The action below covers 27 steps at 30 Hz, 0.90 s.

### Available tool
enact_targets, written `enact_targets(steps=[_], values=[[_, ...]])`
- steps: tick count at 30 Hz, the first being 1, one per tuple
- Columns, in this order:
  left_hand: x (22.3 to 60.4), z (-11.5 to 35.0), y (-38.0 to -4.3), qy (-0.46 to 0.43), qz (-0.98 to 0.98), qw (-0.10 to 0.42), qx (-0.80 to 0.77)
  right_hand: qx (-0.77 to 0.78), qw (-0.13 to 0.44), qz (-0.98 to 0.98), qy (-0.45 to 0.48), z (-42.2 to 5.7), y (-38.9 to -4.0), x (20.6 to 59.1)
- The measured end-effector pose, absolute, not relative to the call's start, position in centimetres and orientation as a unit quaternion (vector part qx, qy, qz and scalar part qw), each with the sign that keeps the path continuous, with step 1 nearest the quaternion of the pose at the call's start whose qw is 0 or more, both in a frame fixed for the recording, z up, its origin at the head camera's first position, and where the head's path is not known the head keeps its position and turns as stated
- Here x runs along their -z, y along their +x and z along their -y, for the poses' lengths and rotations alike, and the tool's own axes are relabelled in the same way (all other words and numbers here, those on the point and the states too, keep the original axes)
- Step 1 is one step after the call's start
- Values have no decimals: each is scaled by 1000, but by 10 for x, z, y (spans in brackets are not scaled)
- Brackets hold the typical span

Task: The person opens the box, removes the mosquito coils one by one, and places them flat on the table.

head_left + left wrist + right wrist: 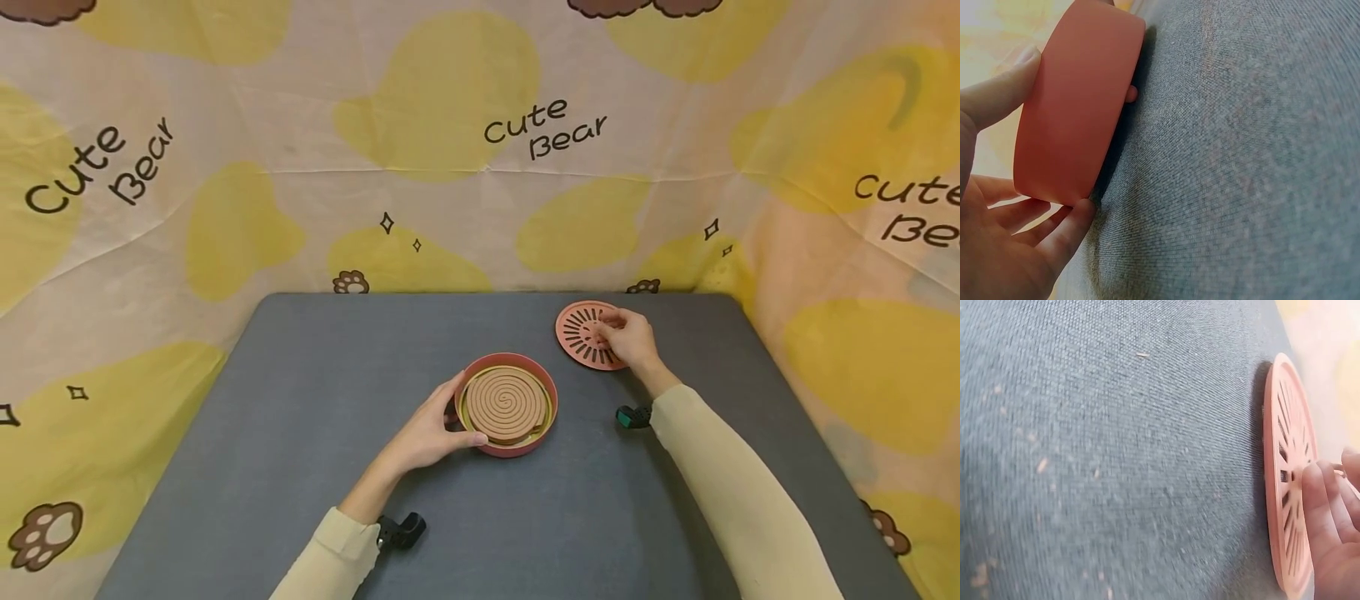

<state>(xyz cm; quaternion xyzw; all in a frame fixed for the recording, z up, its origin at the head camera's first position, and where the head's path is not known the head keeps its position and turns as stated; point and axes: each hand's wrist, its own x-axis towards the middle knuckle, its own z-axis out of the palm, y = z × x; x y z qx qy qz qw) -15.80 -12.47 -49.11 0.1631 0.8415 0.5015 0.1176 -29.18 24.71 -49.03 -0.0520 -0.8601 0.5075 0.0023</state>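
A round coral-red mosquito coil holder (517, 451) sits in the middle of the table with a brown spiral mosquito coil (506, 404) inside it. My left hand (429, 433) grips the holder from its left, thumb at the near rim and fingers round the side. In the left wrist view, the holder's smooth outer wall (1079, 106) and a small round foot underneath show. To the right and farther back, my right hand (632, 340) pinches at the middle of a pink slotted lid (577, 337). The lid lies low over the cloth in the right wrist view.
Grey cloth covers the table (337, 358). Small crumbs (1042, 465) are scattered on it in the right wrist view. A patterned yellow and cream curtain (442, 100) hangs behind and at both sides. Black camera mounts (405, 531) stick out from the wrists.
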Motion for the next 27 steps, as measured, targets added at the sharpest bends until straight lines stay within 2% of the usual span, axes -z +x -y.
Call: enact_targets(steps=[10, 19, 27], values=[[492, 123, -159, 169, -843, 115, -497, -429, 31, 902, -33, -263, -275, 475], [491, 124, -158, 159, -848, 117, -493, -432, 14, 902, -18, -264, -262, 458], [489, 124, -158, 159, -851, 116, -487, -445, 3, 895, 31, -256, -247, 448]])
